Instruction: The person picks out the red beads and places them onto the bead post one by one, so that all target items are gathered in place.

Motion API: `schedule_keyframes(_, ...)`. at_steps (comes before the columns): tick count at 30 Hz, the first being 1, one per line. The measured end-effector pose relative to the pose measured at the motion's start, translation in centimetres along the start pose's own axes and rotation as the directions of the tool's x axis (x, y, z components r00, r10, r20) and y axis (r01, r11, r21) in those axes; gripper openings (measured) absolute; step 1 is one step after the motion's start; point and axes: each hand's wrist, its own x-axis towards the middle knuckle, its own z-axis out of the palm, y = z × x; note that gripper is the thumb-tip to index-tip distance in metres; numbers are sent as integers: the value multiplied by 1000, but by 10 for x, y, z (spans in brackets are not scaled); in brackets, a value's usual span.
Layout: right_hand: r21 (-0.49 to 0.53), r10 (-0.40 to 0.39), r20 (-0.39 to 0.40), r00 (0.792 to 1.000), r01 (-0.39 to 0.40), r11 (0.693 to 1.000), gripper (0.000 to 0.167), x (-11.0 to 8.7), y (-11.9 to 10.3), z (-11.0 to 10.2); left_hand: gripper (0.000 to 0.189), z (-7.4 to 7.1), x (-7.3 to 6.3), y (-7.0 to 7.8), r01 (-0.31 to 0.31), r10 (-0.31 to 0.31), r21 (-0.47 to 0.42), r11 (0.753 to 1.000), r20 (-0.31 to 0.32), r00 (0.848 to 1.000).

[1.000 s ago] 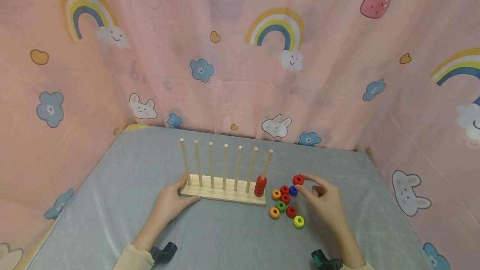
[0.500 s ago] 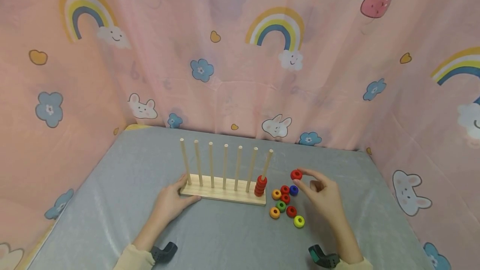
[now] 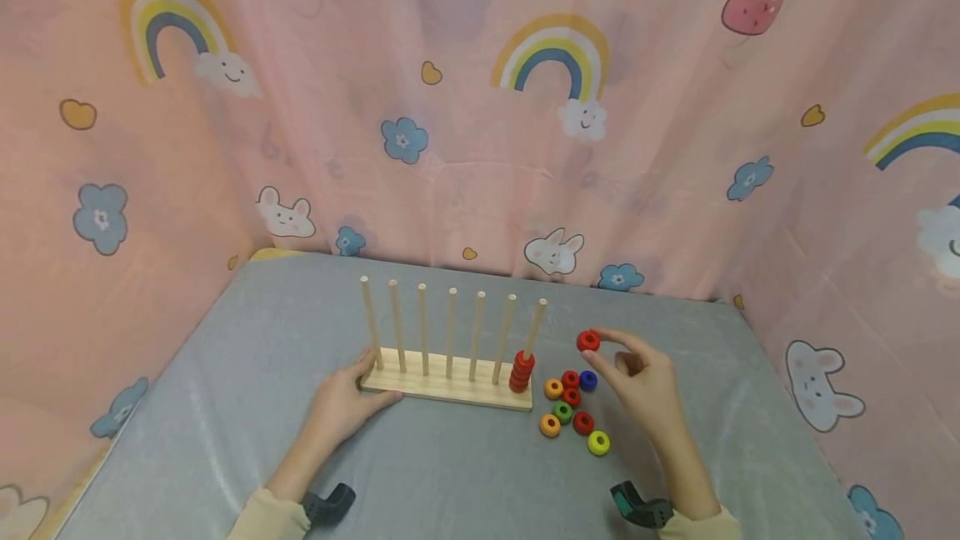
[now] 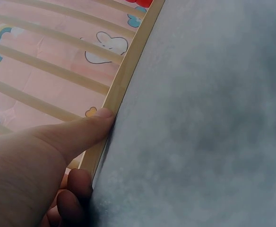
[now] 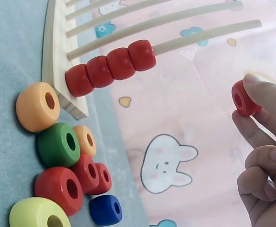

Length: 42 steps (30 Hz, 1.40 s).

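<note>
A wooden peg rack (image 3: 450, 390) stands on the table, with several upright pegs in a row. Several red beads (image 3: 522, 372) are stacked on its rightmost peg. My left hand (image 3: 345, 400) holds the rack's left end, the thumb (image 4: 88, 130) along the front edge and the other fingers around the end. Between thumb and fingertips my right hand (image 3: 643, 382) pinches a red bead (image 3: 588, 342), raised to the right of the stacked peg and apart from it. In the right wrist view the hole of this red bead (image 5: 238, 100) shows.
Loose beads lie right of the rack: a blue bead (image 3: 588, 380), a green bead (image 3: 562, 413), a yellow bead (image 3: 598, 442), two orange ones and several red ones. Behind the grey-covered table (image 3: 450, 482) hangs a pink patterned curtain (image 3: 465, 190).
My right hand has lifted the pinched red bead up from beside the loose beads and slightly left, toward the rack. The left hand and the rack have stayed in place.
</note>
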Motion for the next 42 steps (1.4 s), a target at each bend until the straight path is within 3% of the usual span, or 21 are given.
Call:
schedule_keyframes(8, 71, -28, -16, 999, 29, 997, 35, 2, -5, 0, 90, 0, 0, 1, -4, 4, -7, 1000, 0, 1000)
schedule_keyframes(28, 50, 5, -27, 1000, -3, 999, 34, 7, -17, 3, 91, 1, 1, -1, -7, 7, 3, 1000, -3, 1000)
schedule_keyframes(42, 103, -55, -43, 998, 59, 993, 37, 11, -19, 7, 91, 0, 1, -1, -4, 4, 10, 1000, 1, 1000)
